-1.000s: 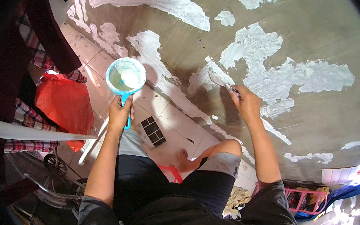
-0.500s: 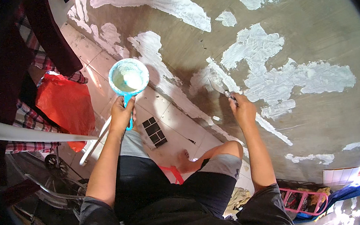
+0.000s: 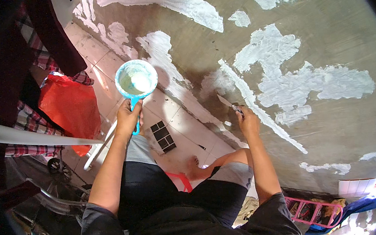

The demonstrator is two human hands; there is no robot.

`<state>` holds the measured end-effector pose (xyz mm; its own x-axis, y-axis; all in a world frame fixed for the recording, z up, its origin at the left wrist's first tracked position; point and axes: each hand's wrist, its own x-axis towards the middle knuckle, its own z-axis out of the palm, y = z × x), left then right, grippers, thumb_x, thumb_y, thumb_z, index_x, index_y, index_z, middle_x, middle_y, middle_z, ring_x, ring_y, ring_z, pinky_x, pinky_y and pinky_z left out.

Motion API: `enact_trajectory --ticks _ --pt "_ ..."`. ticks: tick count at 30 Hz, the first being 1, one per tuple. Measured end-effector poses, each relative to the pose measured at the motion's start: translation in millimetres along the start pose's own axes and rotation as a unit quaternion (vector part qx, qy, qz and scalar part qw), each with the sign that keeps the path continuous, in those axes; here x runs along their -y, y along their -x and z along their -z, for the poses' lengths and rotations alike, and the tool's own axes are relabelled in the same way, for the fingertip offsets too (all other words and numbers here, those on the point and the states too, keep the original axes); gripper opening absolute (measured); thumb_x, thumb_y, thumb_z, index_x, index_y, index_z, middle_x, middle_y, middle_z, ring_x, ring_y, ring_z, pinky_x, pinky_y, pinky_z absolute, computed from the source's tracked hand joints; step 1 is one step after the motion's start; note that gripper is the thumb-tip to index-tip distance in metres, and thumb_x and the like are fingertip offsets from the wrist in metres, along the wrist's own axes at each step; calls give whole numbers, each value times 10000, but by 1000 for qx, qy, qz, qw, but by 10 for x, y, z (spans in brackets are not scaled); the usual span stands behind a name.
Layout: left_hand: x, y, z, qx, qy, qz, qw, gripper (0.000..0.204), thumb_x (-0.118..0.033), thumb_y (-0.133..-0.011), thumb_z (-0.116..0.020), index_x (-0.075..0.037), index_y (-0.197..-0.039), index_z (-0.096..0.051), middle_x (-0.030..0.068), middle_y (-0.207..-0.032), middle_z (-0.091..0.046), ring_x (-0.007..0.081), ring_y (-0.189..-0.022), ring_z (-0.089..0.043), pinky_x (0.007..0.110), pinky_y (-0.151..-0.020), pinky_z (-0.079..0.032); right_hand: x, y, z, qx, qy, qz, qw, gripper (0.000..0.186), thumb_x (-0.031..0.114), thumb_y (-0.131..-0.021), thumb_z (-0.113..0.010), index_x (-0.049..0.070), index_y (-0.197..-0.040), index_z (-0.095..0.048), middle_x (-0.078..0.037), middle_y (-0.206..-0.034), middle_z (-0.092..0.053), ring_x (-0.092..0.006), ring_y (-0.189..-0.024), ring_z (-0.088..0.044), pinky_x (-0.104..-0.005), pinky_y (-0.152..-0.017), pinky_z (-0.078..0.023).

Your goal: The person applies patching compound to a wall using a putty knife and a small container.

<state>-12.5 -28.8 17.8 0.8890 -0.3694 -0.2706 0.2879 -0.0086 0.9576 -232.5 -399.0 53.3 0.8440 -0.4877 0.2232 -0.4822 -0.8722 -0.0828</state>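
Observation:
My left hand [image 3: 129, 118] is wrapped round the handle of a light-blue dipper [image 3: 136, 78], held upright with white paste smeared over its inside. In my right hand [image 3: 248, 122] is a putty knife [image 3: 228, 103], its thin blade pointing up and to the left. The blade is close to the grey-brown wall [image 3: 341, 126]; whether it touches cannot be made out. White filler [image 3: 279, 82] covers the wall in rough patches and streaks. Just beyond the blade lies a thin, smeared patch [image 3: 217, 82], beside a long narrow streak [image 3: 251, 100].
To the left, a red plastic bag [image 3: 69, 110] hangs near checked cloth and a white pole [image 3: 42, 135]. A wheel and metal tubes stand below it. A dark-patterned piece [image 3: 163, 136] lies on the tiled floor [image 3: 177, 123]. A pink rack [image 3: 314, 211] is at lower right.
My right hand and the putty knife have moved down and slightly left, off the long filler streak. My left hand holds the dipper almost where it was.

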Motion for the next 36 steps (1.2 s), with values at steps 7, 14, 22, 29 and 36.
enact_trajectory --ticks 7,14,22,29,36 --pt "7 -25 53 -19 -16 12 1000 286 -309 -976 -618 -62 -874 -516 23 -638 -584 100 -445 -534 245 -361 -354 -186 79 222 -82 26 -53 995 214 276 -920 -652 181 -1108 -688 -129 -945 -667 -348 -789 -666 -470 -644 -512" --pt "86 -56 -58 4 -1 -11 1000 261 -271 -975 -620 -49 -878 -525 33 -606 -581 112 -417 -525 261 -361 -371 6 650 -87 -138 -181 -72 971 270 268 -948 -662 62 -1121 -682 -172 -935 -707 -290 -748 -684 -355 -693 -529" --pt "153 -55 4 11 -24 -23 999 239 -238 -983 -618 -30 -911 -523 50 -632 -581 121 -446 -538 263 -413 -418 275 798 -510 -49 -347 -144 926 289 231 -957 -653 3 -1135 -657 -107 -806 -695 -173 -628 -667 -310 -610 -512" --pt "130 79 12 20 -27 -21 999 229 -236 -981 -619 -41 -913 -518 46 -633 -571 127 -451 -536 260 -420 -418 -37 836 -437 56 -598 -294 743 223 187 -948 -651 -1 -1066 -637 -111 -846 -709 -186 -654 -698 -276 -497 -481" --pt "238 144 17 27 -38 -20 999 212 -228 -975 -628 -47 -950 -520 36 -640 -552 133 -435 -515 274 -389 -407 -83 969 -426 94 -594 -291 744 232 210 -968 -591 11 -1086 -600 -152 -919 -702 -208 -709 -702 -303 -515 -478"
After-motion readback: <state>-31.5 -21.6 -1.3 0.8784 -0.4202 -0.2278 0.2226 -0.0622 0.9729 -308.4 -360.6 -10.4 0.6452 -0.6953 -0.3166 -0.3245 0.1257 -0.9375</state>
